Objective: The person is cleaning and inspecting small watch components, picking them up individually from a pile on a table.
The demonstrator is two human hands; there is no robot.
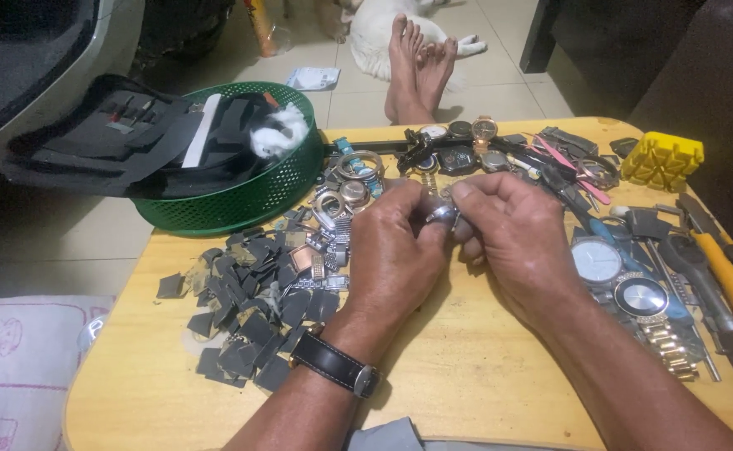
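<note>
My left hand (395, 250) and my right hand (517, 234) meet over the middle of a low wooden table (466, 376). Together they pinch a small silver metal watch part (443, 210) between fingertips and thumbs. A black-strapped watch (337, 365) is on my left wrist. Just left of my left hand lies a heap of dark grey flat pieces (249, 309) mixed with metal band links (324, 250). Right of my right hand lie two round watches, one white-faced (597, 260), one dark-faced (642, 297).
A green mesh basket (241, 200) with a black tool case (107, 138) sits at the table's back left. Watches and cases (458, 146) line the far edge. A yellow block (663, 159) and yellow-handled tools (730, 276) are at the right. Bare feet (416, 71) and a white animal (383, 33) are beyond.
</note>
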